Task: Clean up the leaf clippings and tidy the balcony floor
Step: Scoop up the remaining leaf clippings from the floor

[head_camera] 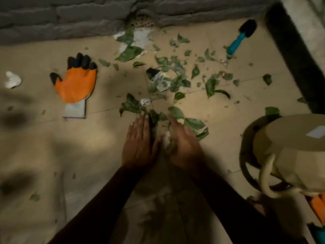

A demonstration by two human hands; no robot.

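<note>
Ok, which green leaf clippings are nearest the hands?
The cluster of green leaves between the left hand and right hand; the rest lie scattered farther off toward the grey brick wall.

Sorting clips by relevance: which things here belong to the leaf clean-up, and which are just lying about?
In the job:
leaf clippings
left hand and right hand, pushing leaves together
floor

Lying about, untouched:
glove
brush
pot
white scrap

Readable text: none in frame.
White label (315, 133), on tan pot (288, 140), right edge of frame: blank or too blurred to read.
</note>
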